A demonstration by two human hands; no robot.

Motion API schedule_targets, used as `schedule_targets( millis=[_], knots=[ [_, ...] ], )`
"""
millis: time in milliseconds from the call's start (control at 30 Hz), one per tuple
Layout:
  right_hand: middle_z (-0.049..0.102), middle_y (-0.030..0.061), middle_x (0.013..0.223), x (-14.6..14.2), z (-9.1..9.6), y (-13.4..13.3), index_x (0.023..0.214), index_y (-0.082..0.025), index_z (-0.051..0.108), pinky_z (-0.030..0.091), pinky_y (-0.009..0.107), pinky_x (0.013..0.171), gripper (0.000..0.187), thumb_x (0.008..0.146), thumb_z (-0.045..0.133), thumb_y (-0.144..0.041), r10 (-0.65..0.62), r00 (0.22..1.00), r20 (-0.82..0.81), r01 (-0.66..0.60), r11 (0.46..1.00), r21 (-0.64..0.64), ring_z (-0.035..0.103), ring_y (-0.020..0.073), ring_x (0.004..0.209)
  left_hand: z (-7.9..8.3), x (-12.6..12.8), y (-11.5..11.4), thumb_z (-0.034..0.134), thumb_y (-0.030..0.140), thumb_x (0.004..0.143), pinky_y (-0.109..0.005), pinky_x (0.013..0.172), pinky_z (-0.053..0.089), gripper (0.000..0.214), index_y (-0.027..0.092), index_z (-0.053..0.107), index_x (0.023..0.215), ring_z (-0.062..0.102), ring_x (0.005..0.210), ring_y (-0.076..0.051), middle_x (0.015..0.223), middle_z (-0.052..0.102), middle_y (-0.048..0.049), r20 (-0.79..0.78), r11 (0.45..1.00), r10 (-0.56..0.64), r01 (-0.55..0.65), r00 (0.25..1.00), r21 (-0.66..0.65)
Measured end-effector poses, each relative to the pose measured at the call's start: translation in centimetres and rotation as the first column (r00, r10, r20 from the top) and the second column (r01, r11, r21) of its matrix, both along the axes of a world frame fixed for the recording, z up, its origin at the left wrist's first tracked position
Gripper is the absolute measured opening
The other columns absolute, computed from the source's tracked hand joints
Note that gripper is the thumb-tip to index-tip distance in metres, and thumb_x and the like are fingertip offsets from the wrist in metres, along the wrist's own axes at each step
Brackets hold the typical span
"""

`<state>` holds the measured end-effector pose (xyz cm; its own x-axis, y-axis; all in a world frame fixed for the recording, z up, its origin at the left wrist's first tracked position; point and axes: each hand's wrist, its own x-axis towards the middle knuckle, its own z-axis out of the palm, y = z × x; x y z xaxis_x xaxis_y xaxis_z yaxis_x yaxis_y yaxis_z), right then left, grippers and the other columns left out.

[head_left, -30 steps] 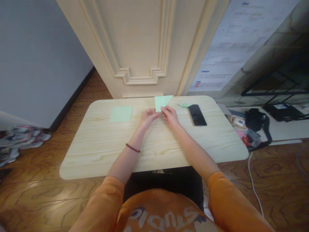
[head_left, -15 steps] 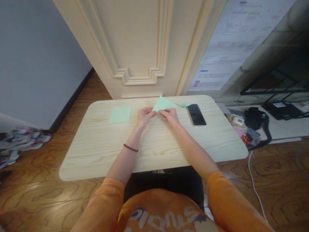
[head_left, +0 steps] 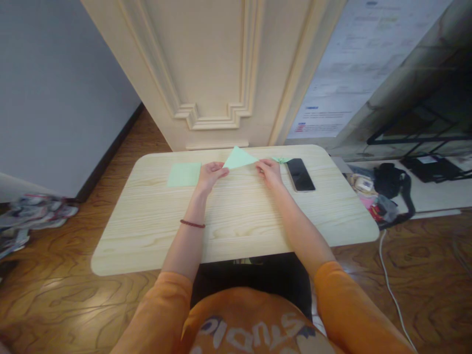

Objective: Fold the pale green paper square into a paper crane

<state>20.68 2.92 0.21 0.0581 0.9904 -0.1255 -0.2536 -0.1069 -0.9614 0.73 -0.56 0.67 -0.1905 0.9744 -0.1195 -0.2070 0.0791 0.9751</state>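
A light green paper triangle [head_left: 238, 159] is held low over the far middle of the wooden table [head_left: 236, 216]. My left hand [head_left: 210, 174] pinches its left corner. My right hand [head_left: 270, 172] pinches its right corner, so the paper is stretched between both hands with its point toward the door. A flat green paper square [head_left: 184, 174] lies just left of my left hand. A small folded green paper piece [head_left: 280, 160] lies just beyond my right hand.
A black phone [head_left: 300, 174] lies face up on the table, right of my right hand. A cream panelled door [head_left: 214, 73] stands behind the table. Bags and cables [head_left: 383, 196] sit on the floor at the right, clothes [head_left: 33, 216] at the left.
My hands have moved apart from a close grip at the paper's bottom to its two outer corners. The triangle has tipped from upright to lying low and wide.
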Motion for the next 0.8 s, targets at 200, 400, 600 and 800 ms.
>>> schedule_targets(
  millis=[200,400,600,800],
  knots=[
    [0.064,0.0005,0.06,-0.4,-0.3,0.0,0.063,-0.015,0.062,0.041,0.018,0.047,0.006,0.069,0.061,-0.016,-0.031,0.992,-0.122,0.02,0.995,-0.093,0.056,0.0085,0.054,-0.2,-0.1,0.1,0.088,0.023,0.043,-0.028,0.069,0.053,0.034,0.013,0.07,0.07,0.062,0.061,-0.013,0.064,0.07,-0.003,-0.024,1.0,0.004,-0.004,1.0,0.006],
    [0.071,0.0033,0.071,-1.2,-0.5,-0.4,0.079,-0.015,0.067,0.053,0.022,0.055,0.009,0.076,0.059,-0.02,0.192,0.947,-0.259,-0.224,0.969,-0.102,0.066,0.0124,0.061,-0.5,0.6,0.2,0.086,0.02,0.046,-0.027,0.069,0.051,0.031,0.013,0.07,0.071,0.062,0.061,-0.012,0.065,0.07,-0.0033,-0.022,1.0,-0.013,0.013,1.0,0.005],
    [0.073,0.0022,0.075,-1.8,-0.5,-1.0,0.071,-0.015,0.067,0.057,0.023,0.062,0.009,0.064,0.073,-0.014,0.283,0.931,-0.229,-0.297,0.954,-0.027,0.068,0.0127,0.065,-0.5,1.0,0.2,0.084,0.018,0.05,-0.027,0.068,0.05,0.027,0.014,0.068,0.071,0.061,0.06,-0.013,0.063,0.069,-0.0026,-0.019,0.999,0.035,-0.034,0.999,0.016],
    [0.07,0.0035,0.06,-2.4,-0.7,-1.1,0.06,-0.013,0.069,0.052,0.019,0.055,0.017,0.058,0.085,-0.02,0.199,0.971,-0.133,-0.21,0.975,-0.074,0.061,0.009,0.054,-0.3,1.9,0.1,0.081,0.013,0.05,-0.025,0.069,0.048,0.023,0.016,0.068,0.068,0.062,0.067,-0.013,0.07,0.071,-0.0014,-0.117,0.994,0.002,0.011,0.993,0.109]
  ],
)
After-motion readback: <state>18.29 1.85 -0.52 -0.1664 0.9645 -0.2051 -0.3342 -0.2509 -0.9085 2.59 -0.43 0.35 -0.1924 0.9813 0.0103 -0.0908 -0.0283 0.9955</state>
